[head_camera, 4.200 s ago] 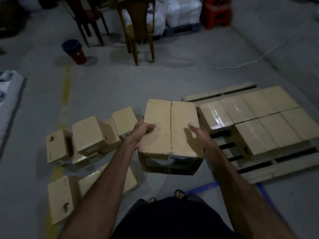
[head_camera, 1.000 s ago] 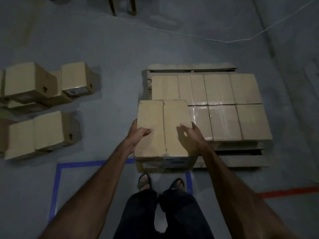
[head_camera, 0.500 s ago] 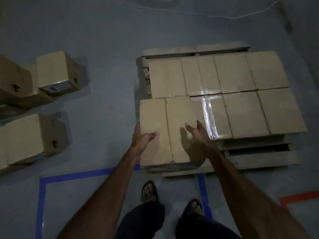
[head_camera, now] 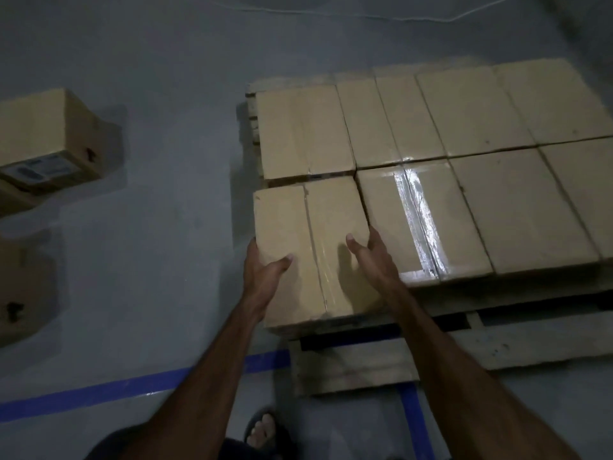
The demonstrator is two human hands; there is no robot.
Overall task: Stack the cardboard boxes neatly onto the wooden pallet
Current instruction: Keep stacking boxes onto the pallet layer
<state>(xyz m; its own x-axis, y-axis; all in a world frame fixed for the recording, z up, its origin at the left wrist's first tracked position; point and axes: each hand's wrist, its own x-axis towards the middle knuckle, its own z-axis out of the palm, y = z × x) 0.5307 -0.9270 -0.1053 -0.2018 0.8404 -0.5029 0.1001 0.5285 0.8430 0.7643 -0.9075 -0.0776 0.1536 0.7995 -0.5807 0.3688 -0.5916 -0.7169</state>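
Slatted pale wooden pallet (head_camera: 491, 346), centre and right of frame, carrying tan taped cardboard boxes (head_camera: 471, 114) packed edge to edge in two rows; its near planks lie bare. Open grey concrete floor (head_camera: 172, 227) to its left; blue tape line (head_camera: 99, 395) along the lower frame. Held tan cardboard box (head_camera: 308, 247), centre frame, at the pallet's near-left corner, flush against its neighbours; whether it fully rests is unclear in the dim light. Left hand (head_camera: 265, 277) grips its left edge, thumb on top. Right hand (head_camera: 373, 257) grips its right edge, thumb on top. Loose cardboard boxes (head_camera: 49, 137) at far left.
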